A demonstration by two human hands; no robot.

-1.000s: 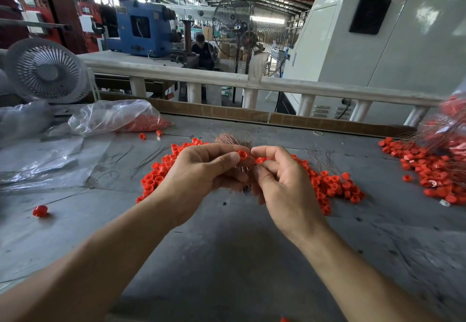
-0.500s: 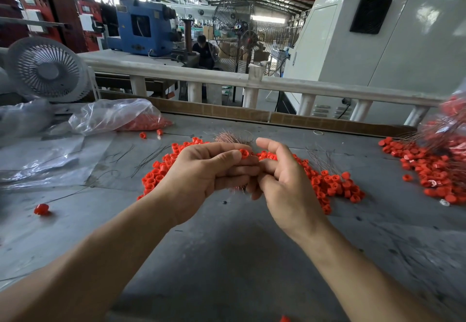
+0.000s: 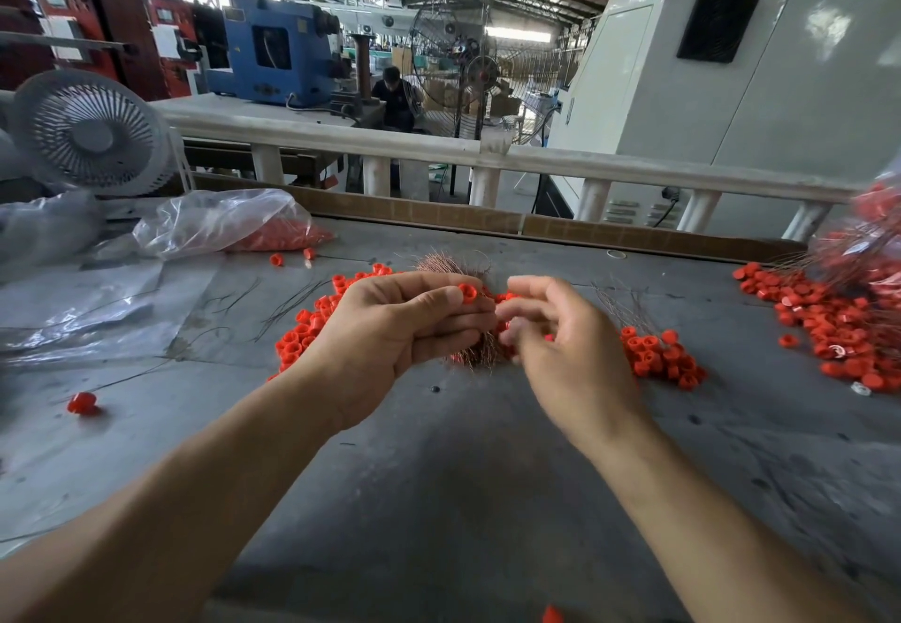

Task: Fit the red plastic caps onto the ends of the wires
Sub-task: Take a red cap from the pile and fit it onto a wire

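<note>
The left hand (image 3: 390, 330) grips a bundle of coppery wires (image 3: 451, 267), thumb pinching a red cap (image 3: 467, 292) at its top. The right hand (image 3: 560, 344), just beside it, is blurred with fingers curled; whether it holds anything I cannot tell. Loose red caps (image 3: 653, 354) lie on the counter (image 3: 439, 476) beyond both hands. Farther left, a clear plastic bag (image 3: 219, 222) holds more caps.

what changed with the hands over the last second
The right hand let go beside the red cap and drew slightly right, fingers loosening. The left hand still pinches the cap and grips the wire bundle. The cap piles have not moved.
</note>
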